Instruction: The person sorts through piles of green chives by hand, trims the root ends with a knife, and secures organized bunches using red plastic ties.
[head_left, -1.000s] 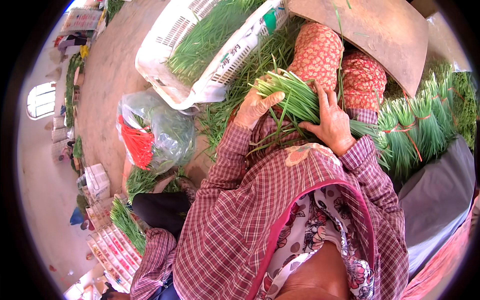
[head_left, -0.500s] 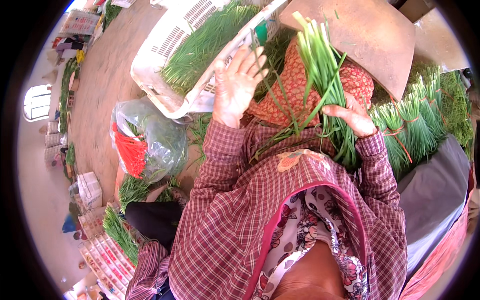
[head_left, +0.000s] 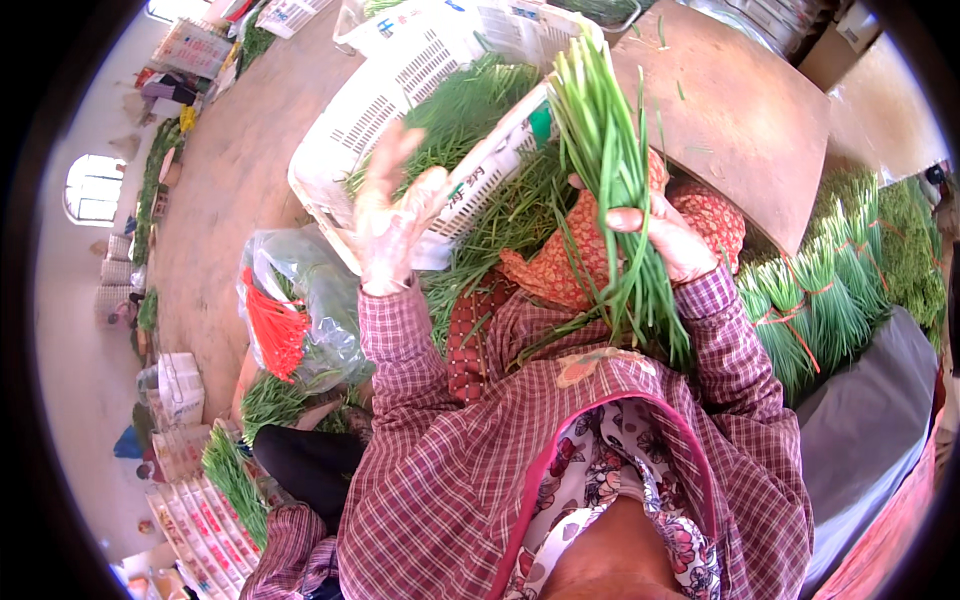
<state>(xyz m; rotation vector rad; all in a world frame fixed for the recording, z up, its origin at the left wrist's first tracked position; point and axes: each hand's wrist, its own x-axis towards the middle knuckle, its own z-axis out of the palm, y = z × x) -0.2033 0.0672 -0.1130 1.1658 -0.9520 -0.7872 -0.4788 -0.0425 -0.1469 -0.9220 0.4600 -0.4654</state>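
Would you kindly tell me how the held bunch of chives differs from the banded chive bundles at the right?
The held bunch is in the right hand, while the banded bundles sit in a row, untouched. No tie shows on the held bunch; red ties cross the banded bundles. The held bunch's leaves splay loosely, whereas the banded bundles look tightly packed. Both are green with paler ends.

- Window (head_left: 93, 188), near ten o'clock, glowed blown-out white.
- Crate (head_left: 325, 165), toward eleven, glared.
- Left hand (head_left: 393, 222) was smeared, washed pale.
- Outer edges bowed toward black corners.
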